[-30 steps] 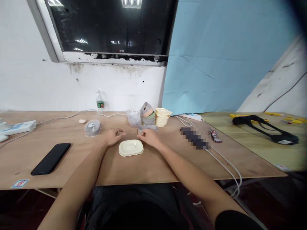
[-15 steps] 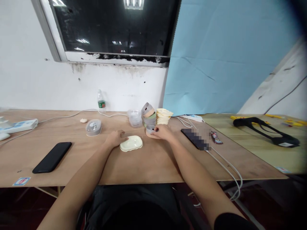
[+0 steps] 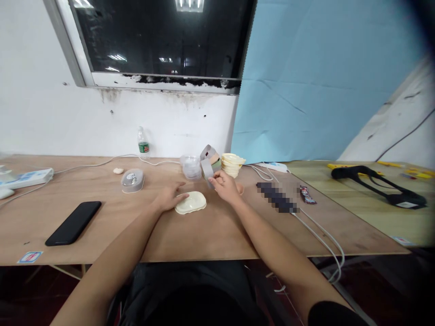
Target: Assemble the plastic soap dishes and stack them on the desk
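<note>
My left hand (image 3: 171,197) rests on the wooden table (image 3: 210,231) with its fingers spread, the fingertips touching the left edge of a cream oval dish (image 3: 190,202). My right hand (image 3: 224,185) is raised a little above the table and pinches a grey lid-like piece (image 3: 206,169), tilted on edge. A peach piece (image 3: 239,188) lies just behind this hand. Behind them stand a stack of grey and peach pieces (image 3: 211,157), a stack of cream dishes (image 3: 232,164) and a clear tub (image 3: 190,166).
A black phone (image 3: 73,222) lies at the left, a grey lidded box (image 3: 132,180) behind it, a small bottle (image 3: 143,143) by the wall. White cables (image 3: 319,233) run off the right edge past a blurred dark object (image 3: 277,196). A black strap (image 3: 377,184) lies far right.
My right hand has lifted the grey piece off the table and tilted it. My left hand has slid right with the cream dish, and its fingers have spread.
</note>
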`<act>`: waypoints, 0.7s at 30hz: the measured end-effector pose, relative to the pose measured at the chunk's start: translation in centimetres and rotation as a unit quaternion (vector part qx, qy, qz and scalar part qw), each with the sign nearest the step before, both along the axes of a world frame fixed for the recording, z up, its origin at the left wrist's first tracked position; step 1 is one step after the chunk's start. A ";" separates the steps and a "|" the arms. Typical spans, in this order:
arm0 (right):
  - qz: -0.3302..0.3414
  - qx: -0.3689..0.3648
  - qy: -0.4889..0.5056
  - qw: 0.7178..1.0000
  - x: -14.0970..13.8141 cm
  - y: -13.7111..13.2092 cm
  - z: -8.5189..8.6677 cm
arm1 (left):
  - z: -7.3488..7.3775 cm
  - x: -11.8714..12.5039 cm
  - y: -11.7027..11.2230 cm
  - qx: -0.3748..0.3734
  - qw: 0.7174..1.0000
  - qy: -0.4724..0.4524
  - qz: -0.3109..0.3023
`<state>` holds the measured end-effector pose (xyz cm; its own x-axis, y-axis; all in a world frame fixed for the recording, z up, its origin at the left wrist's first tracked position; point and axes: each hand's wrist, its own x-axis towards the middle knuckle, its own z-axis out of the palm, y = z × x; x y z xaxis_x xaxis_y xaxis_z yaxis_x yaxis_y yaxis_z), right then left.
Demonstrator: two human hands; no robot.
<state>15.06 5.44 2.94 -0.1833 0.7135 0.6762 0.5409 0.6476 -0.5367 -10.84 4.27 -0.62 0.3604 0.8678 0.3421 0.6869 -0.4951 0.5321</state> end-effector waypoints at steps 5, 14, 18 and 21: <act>0.186 -0.138 0.159 0.960 -3.7 -1.7 -1.8 | 0.3 0.8 -0.7 0.062 0.994 -0.064 -0.062; 0.347 -0.337 0.226 0.846 -4.1 -2.0 -1.7 | 1.4 -0.5 -0.5 0.056 0.991 -0.106 -0.063; 0.351 -0.382 0.207 0.829 -3.6 -1.8 -1.5 | 2.0 -0.6 -0.7 0.004 0.992 -0.088 -0.091; 0.307 -0.396 0.145 0.854 -3.0 -1.3 -1.2 | 2.5 -1.2 -0.7 -0.001 0.999 -0.035 -0.040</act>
